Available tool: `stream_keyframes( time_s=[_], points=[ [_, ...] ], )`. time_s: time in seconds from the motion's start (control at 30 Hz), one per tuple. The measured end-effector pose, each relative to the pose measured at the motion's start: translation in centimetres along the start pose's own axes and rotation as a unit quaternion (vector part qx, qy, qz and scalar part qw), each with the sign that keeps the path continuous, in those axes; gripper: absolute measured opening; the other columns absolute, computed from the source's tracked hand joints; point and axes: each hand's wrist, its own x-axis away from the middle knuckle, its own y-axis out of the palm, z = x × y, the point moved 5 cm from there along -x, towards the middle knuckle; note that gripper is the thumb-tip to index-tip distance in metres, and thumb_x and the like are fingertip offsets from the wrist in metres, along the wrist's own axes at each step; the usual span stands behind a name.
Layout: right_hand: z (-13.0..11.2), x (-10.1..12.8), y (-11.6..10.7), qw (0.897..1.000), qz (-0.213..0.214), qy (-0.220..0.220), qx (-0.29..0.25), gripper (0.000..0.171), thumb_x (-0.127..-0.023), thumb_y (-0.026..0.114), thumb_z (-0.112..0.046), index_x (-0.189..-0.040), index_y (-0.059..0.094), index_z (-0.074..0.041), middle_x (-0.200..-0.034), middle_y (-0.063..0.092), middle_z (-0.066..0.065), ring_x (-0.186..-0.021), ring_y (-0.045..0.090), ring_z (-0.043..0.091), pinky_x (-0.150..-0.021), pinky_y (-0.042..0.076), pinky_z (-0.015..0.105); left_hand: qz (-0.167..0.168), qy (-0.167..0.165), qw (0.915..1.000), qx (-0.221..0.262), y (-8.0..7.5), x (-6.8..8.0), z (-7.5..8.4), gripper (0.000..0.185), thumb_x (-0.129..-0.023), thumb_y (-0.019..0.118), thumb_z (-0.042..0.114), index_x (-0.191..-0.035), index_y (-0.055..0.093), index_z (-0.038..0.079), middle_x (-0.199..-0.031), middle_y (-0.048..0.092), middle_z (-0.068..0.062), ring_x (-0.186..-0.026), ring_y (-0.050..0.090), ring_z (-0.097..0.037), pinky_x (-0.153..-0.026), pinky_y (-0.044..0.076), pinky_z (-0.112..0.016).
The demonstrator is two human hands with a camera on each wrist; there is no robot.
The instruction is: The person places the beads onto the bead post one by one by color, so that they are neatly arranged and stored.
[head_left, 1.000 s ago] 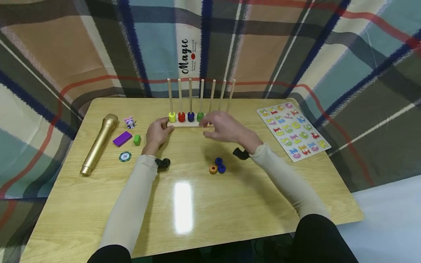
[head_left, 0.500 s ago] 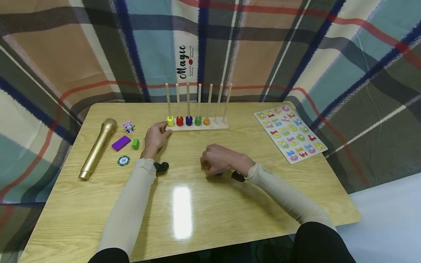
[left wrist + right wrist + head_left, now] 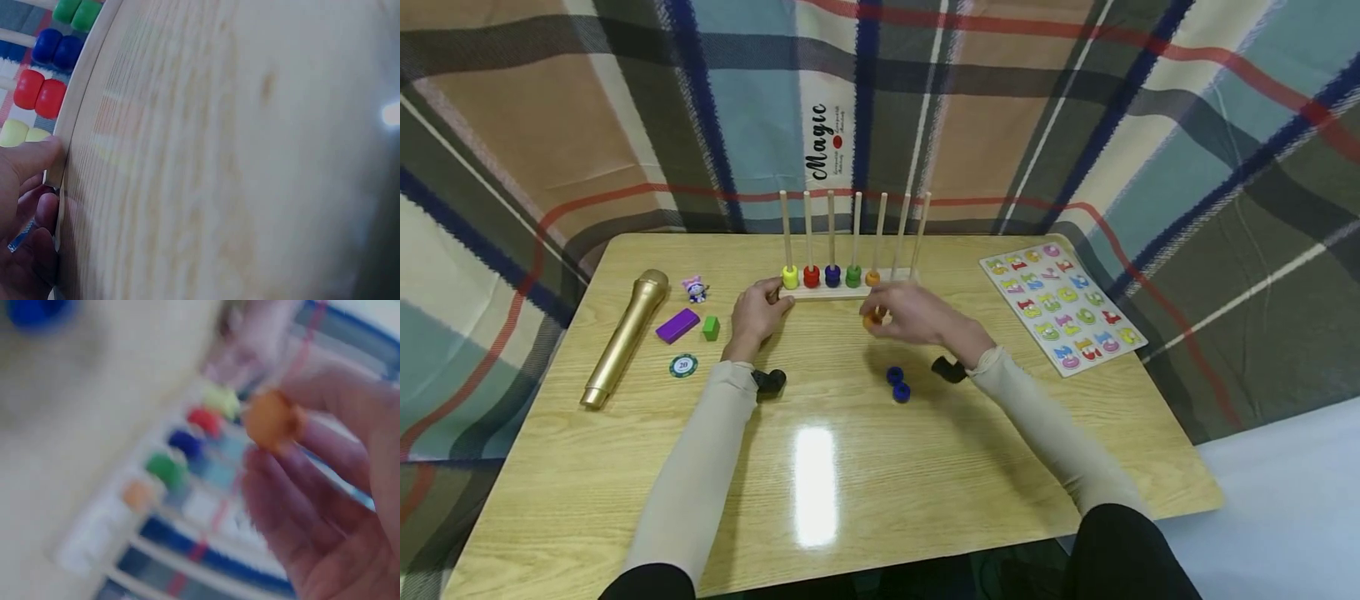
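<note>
A: Biggest first: what fills the head view?

B: The wooden table (image 3: pixel 625 467) takes up the lower two thirds of the frame, with plaid cloth (image 3: pixel 1075 125) hung behind it across the top.

A: And on the table?

B: At centre top stands the peg rack (image 3: pixel 850 287), its seven upright rods carrying one ring each, yellow, red, blue, green and orange, on the five leftmost. At right lies the number puzzle board (image 3: pixel 1063 302). At left lies the gold microphone (image 3: pixel 625 336), pointing up and right.

A: The hands?

B: The left hand (image 3: pixel 758 312) sits just left of centre, its fingers gripping the left end of the rack's base; the left wrist view shows the thumb (image 3: pixel 28 162) pressed on the board's edge. The right hand (image 3: pixel 917 315) hovers just right of centre, below the rack, off the table.

A: Grasping anything?

B: Yes, it pinches an orange ring (image 3: pixel 872 317) between fingertips. The right wrist view, though blurred, shows that ring (image 3: pixel 272 420) held at the upper right, with the rack's coloured rings behind.

A: Smaller things?

B: Two blue rings (image 3: pixel 898 384) lie touching each other on the table below the right hand. Left of centre, near the microphone, are a purple block (image 3: pixel 677 326), a green cube (image 3: pixel 711 327), a small figurine (image 3: pixel 696 288) and a round chip (image 3: pixel 683 365).
</note>
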Motion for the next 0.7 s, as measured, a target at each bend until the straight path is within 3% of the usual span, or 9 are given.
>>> stream_keyframes(
  time_s=[0.1, 0.23, 0.33, 0.5, 0.6, 0.7],
  points=[
    [1.8, -1.6, -4.7, 0.992, 0.111, 0.042, -0.032, 0.024, -0.101, 0.073, -0.009, -0.122, 0.075, 0.002, -0.115, 0.072, 0.016, -0.1, 0.072, 0.026, -0.087, 0.06, 0.034, 0.0, 0.002, 1.0, -0.001, -0.1, 0.0, 0.1, 0.051, -0.107, 0.069, 0.022, -0.155, 0.058, 0.009, -0.09, 0.05, -0.013, -0.079, 0.042, -0.028, -0.079, 0.035, -0.042],
    [3.9, -3.8, -9.4, 0.969, 0.226, 0.095, -0.031, 0.027, -0.104, 0.069, -0.008, -0.128, 0.072, 0.005, -0.121, 0.071, 0.02, -0.105, 0.07, 0.03, -0.093, 0.059, 0.039, -0.003, 0.0, 1.0, 0.0, 0.1, 0.0, 0.2, 0.051, -0.107, 0.068, 0.022, -0.155, 0.058, 0.009, -0.094, 0.052, -0.014, -0.082, 0.044, -0.028, -0.079, 0.035, -0.042],
    [4.8, -5.1, -10.8, 0.963, 0.236, 0.131, -0.013, 0.029, -0.105, 0.066, -0.01, -0.13, 0.073, 0.003, -0.125, 0.071, 0.019, -0.11, 0.069, 0.03, -0.097, 0.057, 0.04, -0.011, -0.004, 0.9999, 0.001, 0.4, 0.1, 0.2, 0.052, -0.107, 0.068, 0.022, -0.156, 0.056, 0.009, -0.1, 0.056, -0.016, -0.085, 0.046, -0.03, -0.08, 0.036, -0.043],
    [5.1, -6.1, -10.7, 0.965, 0.2, 0.167, 0.019, 0.03, -0.105, 0.065, -0.013, -0.129, 0.075, 0.001, -0.127, 0.073, 0.018, -0.114, 0.066, 0.031, -0.101, 0.054, 0.041, -0.009, -0.004, 1.0, -0.001, 0.5, 0.0, 0.2, 0.052, -0.107, 0.068, 0.022, -0.157, 0.056, 0.009, -0.103, 0.058, -0.017, -0.089, 0.049, -0.03, -0.082, 0.038, -0.042],
    [4.7, -6.1, -10.5, 0.964, 0.21, 0.162, 0.026, 0.032, -0.105, 0.065, -0.014, -0.132, 0.073, 0.0, -0.137, 0.069, 0.018, -0.124, 0.063, 0.033, -0.11, 0.049, 0.042, 0.001, -0.002, 1.0, -0.001, 0.2, -0.1, 0.2, 0.051, -0.107, 0.068, 0.021, -0.155, 0.058, 0.008, -0.099, 0.056, -0.016, -0.086, 0.048, -0.03, -0.079, 0.036, -0.042],
    [3.8, -5.3, -9.9, 0.959, 0.25, 0.131, 0.026, 0.031, -0.104, 0.066, -0.014, -0.13, 0.072, 0.001, -0.142, 0.064, 0.019, -0.128, 0.06, 0.034, -0.112, 0.047, 0.043, 0.005, -0.003, 1.0, -0.002, -0.1, 0.0, 0.2, 0.049, -0.107, 0.069, 0.021, -0.154, 0.06, 0.009, -0.096, 0.055, -0.015, -0.084, 0.047, -0.029, -0.076, 0.034, -0.04]
  ],
)
